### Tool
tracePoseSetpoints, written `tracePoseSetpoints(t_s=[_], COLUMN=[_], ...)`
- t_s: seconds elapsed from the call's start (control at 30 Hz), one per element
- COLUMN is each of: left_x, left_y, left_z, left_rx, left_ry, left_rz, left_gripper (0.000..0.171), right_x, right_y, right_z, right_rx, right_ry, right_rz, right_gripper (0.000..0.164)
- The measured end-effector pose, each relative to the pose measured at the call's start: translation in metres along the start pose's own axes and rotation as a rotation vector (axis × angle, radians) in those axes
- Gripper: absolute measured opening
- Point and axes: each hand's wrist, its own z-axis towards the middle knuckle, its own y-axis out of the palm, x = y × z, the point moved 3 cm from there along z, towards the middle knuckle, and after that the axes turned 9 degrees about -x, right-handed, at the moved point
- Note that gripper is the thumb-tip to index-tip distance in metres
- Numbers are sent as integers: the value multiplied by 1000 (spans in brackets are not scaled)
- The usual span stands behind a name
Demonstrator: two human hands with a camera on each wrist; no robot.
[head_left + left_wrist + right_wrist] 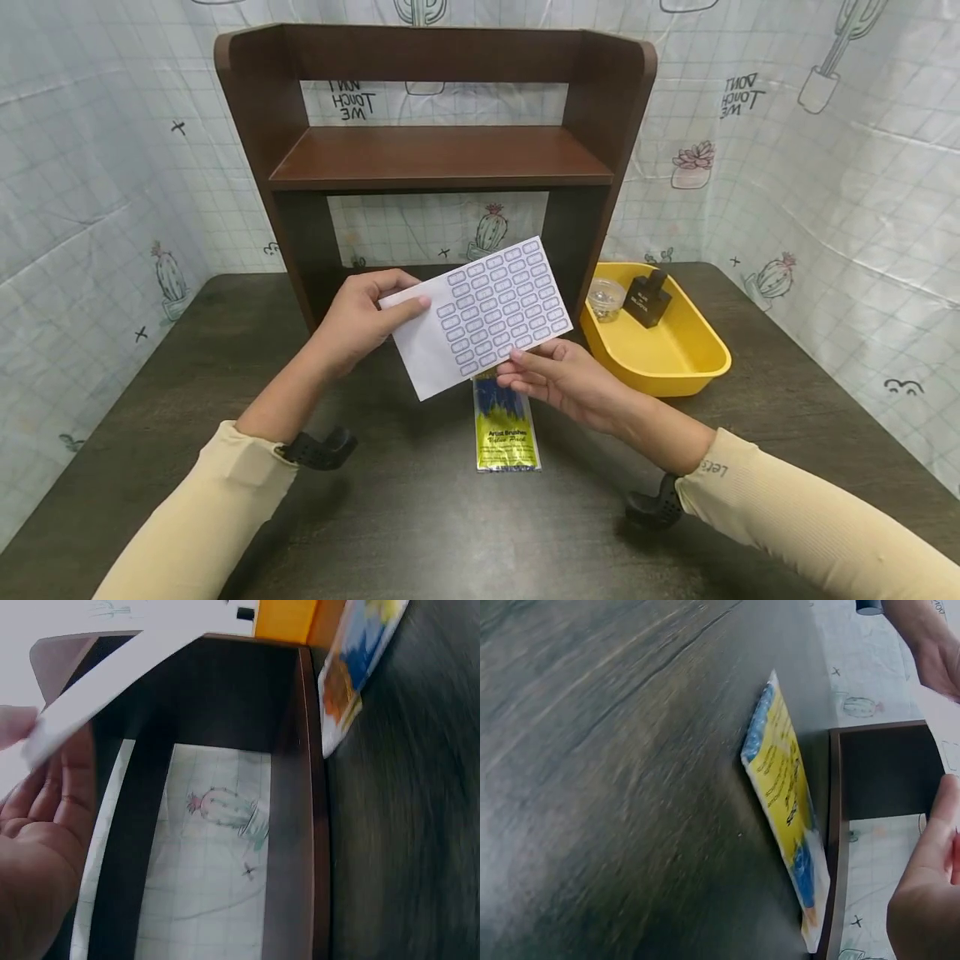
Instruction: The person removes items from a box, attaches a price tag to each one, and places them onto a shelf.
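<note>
A white sticker sheet (480, 321), printed with rows of small blue-bordered labels, is held up tilted above the table. My left hand (363, 317) pinches its upper left corner, thumb on the printed face. At the lower right edge, my right hand (573, 379) has its thumb on the front and fingers behind. The left wrist view shows the sheet (105, 686) nearly edge-on between thumb and fingers. Beneath it on the table lies a yellow and blue packet (507, 437) labelled Artist Brushes, its upper part hidden by the sheet.
A dark brown shelf unit (442, 154) stands at the back of the dark table (420, 517). To its right sits a yellow tray (678, 354) with a small clear tub (606, 298) and a black bottle (647, 300). Patterned cloth (847, 217) hangs around the table.
</note>
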Motion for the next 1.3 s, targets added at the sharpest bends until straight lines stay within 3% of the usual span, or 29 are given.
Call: tracePoseSetpoints(t_s=[0.17,0.33,0.43,0.53,0.6,0.67,0.8,0.87,0.93,1.07,1.3], left_x=[-3,-3,-4,-5,-5,-5,-1,2,5,11,17], left_y=[6,17,21,24,25,27,33,37,41,46,49], left_z=[1,0,0,0,0,0,-1,-2,-3,-5,-8], left_rx=[19,-14,3,30,46,51,20,-2,-17,-34,-35], left_ry=[3,2,13,6,0,-5,-2,7,17,46,56], left_rz=[-273,-317,-310,-300,-288,-281,-271,-263,-257,-231,-175], left_gripper=[26,33,35,35,35,34,33,33,32,29,27], right_x=[-5,-9,-10,-13,-19,-30,-59,-69,-73,-73,-71], right_y=[4,8,9,11,15,20,35,43,51,59,64], right_z=[0,-1,-2,-4,-6,-9,-13,-15,-15,-16,-14], right_rx=[-1,-12,-35,-66,-68,-23,164,234,252,285,296], right_ry=[-64,-84,-38,7,-16,-131,-478,-626,-731,-844,-874], right_rz=[82,80,-65,-295,-462,-608,-932,-1053,-1132,-1246,-1298], right_gripper=[22,22,32,42,43,32,14,13,16,20,17])
